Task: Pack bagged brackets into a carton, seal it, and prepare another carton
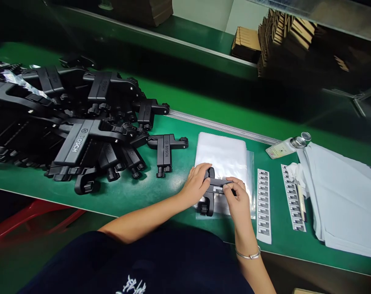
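A black T-shaped plastic bracket (209,200) lies on a stack of clear plastic bags (221,149) in front of me. My left hand (195,184) is closed around its left end and steadies it. A small white-and-grey label (217,189) sits on the bracket's flat face. My right hand (238,198) is closed at the bracket's other end, with the thumb tip at the label's right edge. Its fingers partly hide that end. To the right of the bags lies a strip of printed labels (263,206).
Many black BOSCH brackets (78,141) are heaped on the left, with a single bracket (165,151) beside them. On the right are a second label strip (291,198), a pen (301,202), a metal-topped bottle (283,148) and white sheets (347,196). Folded cardboard (246,41) stands behind.
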The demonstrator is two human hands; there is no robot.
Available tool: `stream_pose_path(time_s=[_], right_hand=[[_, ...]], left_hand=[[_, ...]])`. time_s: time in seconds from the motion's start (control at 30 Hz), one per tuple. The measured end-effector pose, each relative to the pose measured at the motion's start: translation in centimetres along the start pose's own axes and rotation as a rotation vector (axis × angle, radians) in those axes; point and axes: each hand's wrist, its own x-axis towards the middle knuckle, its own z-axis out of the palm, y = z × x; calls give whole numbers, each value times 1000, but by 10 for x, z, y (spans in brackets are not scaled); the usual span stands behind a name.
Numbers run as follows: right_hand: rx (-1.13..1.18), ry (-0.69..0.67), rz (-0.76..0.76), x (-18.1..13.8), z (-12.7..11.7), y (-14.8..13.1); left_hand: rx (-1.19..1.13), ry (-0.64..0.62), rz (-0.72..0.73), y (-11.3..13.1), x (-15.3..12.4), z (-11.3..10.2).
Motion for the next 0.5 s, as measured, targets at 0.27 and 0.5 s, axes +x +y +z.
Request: stream_pose_path(time_s=[0.27,0.5], right_hand=[[-40,-12,1,1,2,-2],[-67,17,-79,1,-3,11]], left_hand=[[10,-14,-4,2,-1,-2],[41,51,8,2,1,3]])
